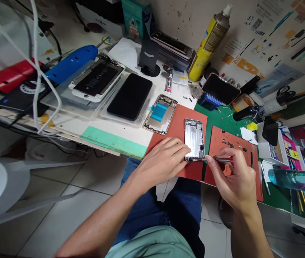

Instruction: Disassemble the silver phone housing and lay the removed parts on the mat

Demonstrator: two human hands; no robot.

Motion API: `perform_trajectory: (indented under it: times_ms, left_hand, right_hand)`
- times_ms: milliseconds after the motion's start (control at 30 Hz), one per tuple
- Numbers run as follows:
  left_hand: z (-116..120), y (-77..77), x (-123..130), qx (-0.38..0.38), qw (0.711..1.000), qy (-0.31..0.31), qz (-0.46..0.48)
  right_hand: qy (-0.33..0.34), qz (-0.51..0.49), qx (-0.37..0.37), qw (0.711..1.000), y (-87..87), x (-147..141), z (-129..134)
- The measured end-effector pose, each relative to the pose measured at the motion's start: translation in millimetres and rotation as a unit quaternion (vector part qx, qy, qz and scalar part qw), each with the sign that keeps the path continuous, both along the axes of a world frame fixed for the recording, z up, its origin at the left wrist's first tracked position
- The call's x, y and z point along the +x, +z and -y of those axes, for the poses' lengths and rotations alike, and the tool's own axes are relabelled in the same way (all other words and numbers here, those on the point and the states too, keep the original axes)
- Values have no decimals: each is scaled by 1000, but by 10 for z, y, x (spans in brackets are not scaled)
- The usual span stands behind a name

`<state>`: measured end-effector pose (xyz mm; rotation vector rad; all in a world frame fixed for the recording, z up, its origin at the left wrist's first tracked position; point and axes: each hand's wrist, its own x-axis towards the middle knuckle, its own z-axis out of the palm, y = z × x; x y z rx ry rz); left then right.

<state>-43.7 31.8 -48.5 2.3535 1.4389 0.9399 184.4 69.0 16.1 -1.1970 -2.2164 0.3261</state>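
Note:
An opened silver phone housing (195,138), its inside facing up, lies on an orange-red mat (181,116). My left hand (168,157) grips its lower left corner, fingertips over the edge. My right hand (235,175) pinches a thin screwdriver (222,159) with a red end, held almost level. Its tip points at the housing's lower right corner; whether it touches a screw is too small to tell. Left of this housing is a second, gold-coloured phone housing (160,114) with a blue film strip on it. Small phone parts (228,144) lie on another orange-red mat (215,138) to the right.
A black phone (130,96) and a detached screen (98,79) lie on plastic trays at the left. A yellow spray can (209,43) stands at the back beside a propped phone (221,88). A teal bottle (298,180) lies at right; white cables (35,64) hang at left.

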Motion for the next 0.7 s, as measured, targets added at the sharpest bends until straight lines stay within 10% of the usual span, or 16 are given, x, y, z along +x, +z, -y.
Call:
perform_trajectory:
  times_ms: [333, 700]
  left_hand:
    - [-12, 11, -20, -17, 999, -5, 51]
    - [-26, 2, -39, -8, 998, -4, 69]
  right_hand:
    - [-127, -282, -174, 935, -257, 46, -4]
    - [-175, -333, -179, 909, -299, 53, 156]
